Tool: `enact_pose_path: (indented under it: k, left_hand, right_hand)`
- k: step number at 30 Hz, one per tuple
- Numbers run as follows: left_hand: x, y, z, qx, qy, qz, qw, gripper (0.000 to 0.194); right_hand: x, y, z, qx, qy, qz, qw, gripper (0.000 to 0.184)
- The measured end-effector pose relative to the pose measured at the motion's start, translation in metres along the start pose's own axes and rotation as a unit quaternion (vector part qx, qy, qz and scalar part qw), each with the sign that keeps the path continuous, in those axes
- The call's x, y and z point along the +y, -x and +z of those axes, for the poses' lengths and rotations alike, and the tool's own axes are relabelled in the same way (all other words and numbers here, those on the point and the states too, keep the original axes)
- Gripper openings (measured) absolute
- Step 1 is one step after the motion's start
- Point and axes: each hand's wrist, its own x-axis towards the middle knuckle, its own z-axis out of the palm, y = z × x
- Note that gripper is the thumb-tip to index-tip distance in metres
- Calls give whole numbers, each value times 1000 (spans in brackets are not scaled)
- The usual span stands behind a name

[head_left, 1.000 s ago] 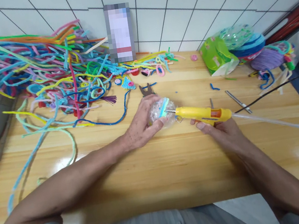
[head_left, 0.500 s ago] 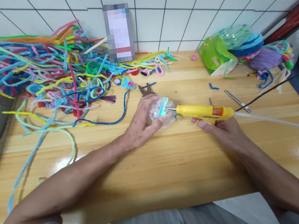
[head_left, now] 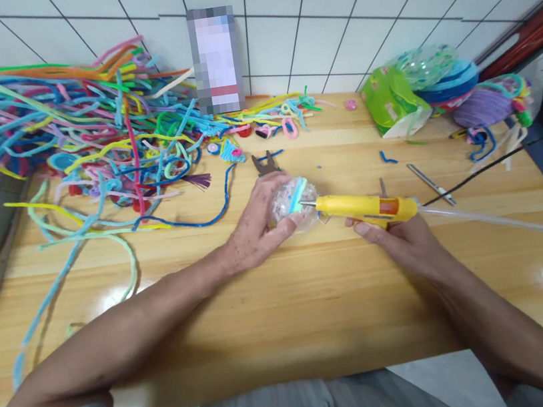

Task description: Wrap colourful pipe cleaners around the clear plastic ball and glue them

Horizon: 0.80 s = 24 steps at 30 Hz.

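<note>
My left hand (head_left: pixel 259 225) is closed around a clear, rounded plastic piece (head_left: pixel 307 222), steadying it over the table. Across its top runs a strip of light blue and pale green pipe cleaner (head_left: pixel 297 193). In my right hand (head_left: pixel 397 236) is a yellow hot glue gun (head_left: pixel 357 205), its fingers wrapped round the handle. The metal nozzle points left and sits at the strip's right edge; whether it touches cannot be made out. A long clear glue stick (head_left: pixel 507 223) sticks out of the gun's back. Just beyond my left hand lie dark-jawed pliers (head_left: pixel 266 162).
A heap of coloured pipe cleaners (head_left: pixel 104 132) spreads over the back left. A phone (head_left: pixel 215 60) leans on the tiled wall. At the back right are a green tissue pack (head_left: pixel 391 102) and pipe-cleaner crafts (head_left: pixel 482 103). A silver pen-like tool (head_left: pixel 430 183) lies beside the black cord (head_left: pixel 479 167).
The glue gun in my right hand has shifted slightly left, its nozzle further over the clear plastic piece. My left hand and the piece stay nearly still.
</note>
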Motion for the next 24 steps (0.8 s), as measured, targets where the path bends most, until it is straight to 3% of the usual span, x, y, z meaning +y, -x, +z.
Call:
enact_pose_path:
  k: [14,19,24]
  left_hand:
    - [-1,0,-1,-1,-14,13,1000,58]
    - [-1,0,-1,4,-7,12,1000,57]
    - [0,0,0,3,-15,12,1000,57]
  right_hand:
    - [3,2,-1,15,44,-10,999,31]
    - [1,2,-2,-3,52,-11,999,27]
    - [4,3,-2,18,52,-15,998,22]
